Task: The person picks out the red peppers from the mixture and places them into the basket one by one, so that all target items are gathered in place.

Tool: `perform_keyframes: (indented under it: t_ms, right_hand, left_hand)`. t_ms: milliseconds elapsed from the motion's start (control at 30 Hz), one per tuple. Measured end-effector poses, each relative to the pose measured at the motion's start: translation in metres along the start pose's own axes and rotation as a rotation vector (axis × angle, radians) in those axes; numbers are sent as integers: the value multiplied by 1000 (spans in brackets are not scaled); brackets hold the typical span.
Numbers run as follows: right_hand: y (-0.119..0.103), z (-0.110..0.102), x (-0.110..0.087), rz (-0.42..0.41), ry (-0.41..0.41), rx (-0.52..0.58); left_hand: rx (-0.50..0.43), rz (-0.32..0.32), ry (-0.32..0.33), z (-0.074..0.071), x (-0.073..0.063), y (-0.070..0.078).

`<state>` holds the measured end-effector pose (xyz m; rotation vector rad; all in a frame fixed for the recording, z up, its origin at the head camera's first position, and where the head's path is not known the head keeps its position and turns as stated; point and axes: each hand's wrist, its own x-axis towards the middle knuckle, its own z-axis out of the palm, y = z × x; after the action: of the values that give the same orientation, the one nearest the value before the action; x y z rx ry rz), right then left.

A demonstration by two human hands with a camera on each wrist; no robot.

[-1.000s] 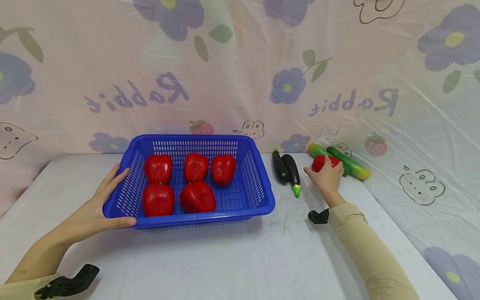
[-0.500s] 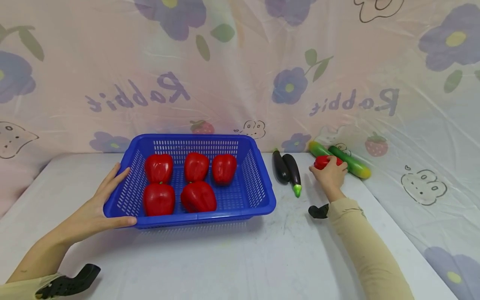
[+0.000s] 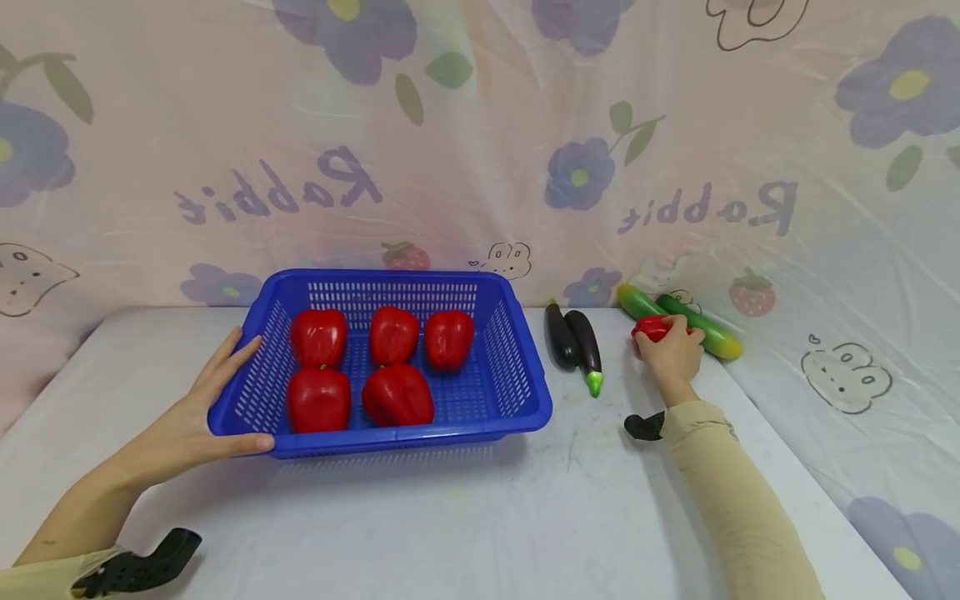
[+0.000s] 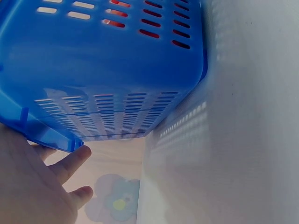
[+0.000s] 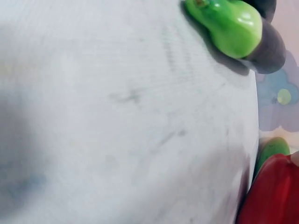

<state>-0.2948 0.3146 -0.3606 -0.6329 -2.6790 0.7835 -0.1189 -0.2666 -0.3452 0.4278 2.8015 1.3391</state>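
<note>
My left hand (image 3: pixel 176 429) holds the left end of a blue plastic basket (image 3: pixel 465 433), thumb along the front rim and fingers spread at the side rim. In the left wrist view, fingertips (image 4: pixel 77 158) touch the rim near the basket's slotted wall (image 4: pixel 107 65). Several red bell peppers (image 3: pixel 318 400) lie inside the basket. At the right, my right hand (image 3: pixel 673 354) grips another red bell pepper (image 3: pixel 651 327), partly hidden by the fingers. In the right wrist view that bell pepper (image 5: pixel 273 196) shows at the lower right corner, with a fingertip on it.
Two dark eggplants (image 3: pixel 587 346) lie between the basket and my right hand. Behind the gripped pepper are two green cucumbers (image 3: pixel 708 329) with yellowish ends. A printed curtain (image 3: pixel 480 167) hangs behind the white table (image 3: pixel 450 525).
My right hand has shifted slightly right and toward me, and the bell pepper at its fingers has moved with it. My left hand and the basket have stayed in place.
</note>
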Motion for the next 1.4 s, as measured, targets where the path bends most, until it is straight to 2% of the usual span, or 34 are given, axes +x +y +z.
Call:
perform_keyframes:
  t_ms: [233,533,633,800,933,1100,1400]
  right_hand:
    - [1,0,-1,-18,17,-7]
    - [8,-2,-4,-111,-31,10]
    - [11,-2,-3,-180,-39,26]
    - [16,2,0,-378,-81,37]
    - [19,5,0,-491,-102,40]
    - [19,8,-1,-572,-93,47]
    - [11,7,-3,-631,-86,63]
  left_hand:
    - [1,2,3,1,0,1]
    - [7,0,-6,2,1,1]
    - [-3,-1,-6,1,0,0]
    - [-17,0,0,1,0,-1]
    - [-11,2,-2,1,0,-2]
    - [-12,1,-4,1,0,-2]
    - [-11,8,1,0,0,-1]
